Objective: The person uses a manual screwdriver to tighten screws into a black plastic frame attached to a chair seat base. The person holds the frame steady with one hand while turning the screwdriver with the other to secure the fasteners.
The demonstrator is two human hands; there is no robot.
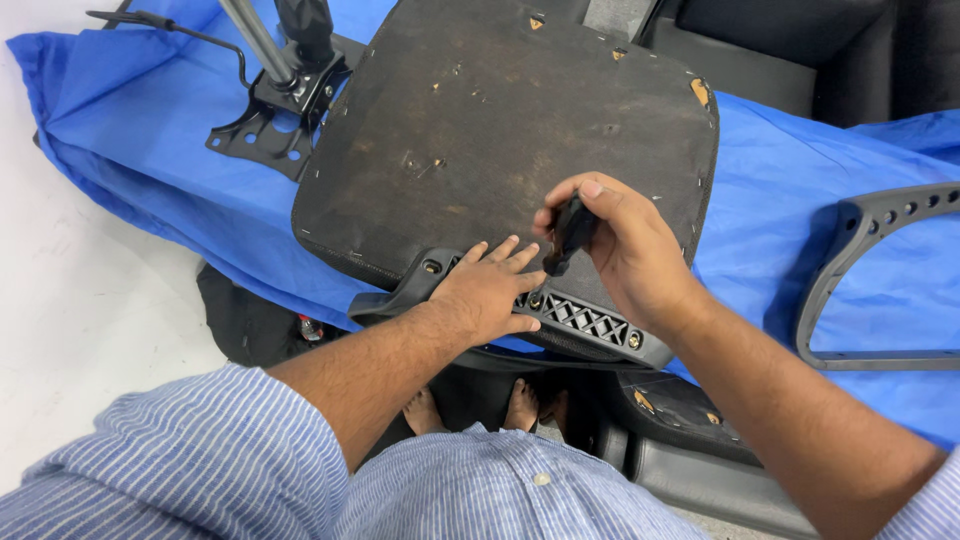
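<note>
Upturned chair seat [500, 130] lies underside-up on blue sheet [150, 170]; dark plastic bracket [590, 322] sits along its near edge, with screw holes showing; left hand [487, 290] lies flat, fingers spread, pressing the bracket down; right hand [625, 245] is closed around a black tool handle [568, 235], tip angled down toward a hole just beside the left fingertips. Best handled, I'd judge, by holding the bracket square, tool upright, fingertips clear. Metal tilt mechanism [275, 105] far left; loose grey armrest frame [865, 270] right.
</note>
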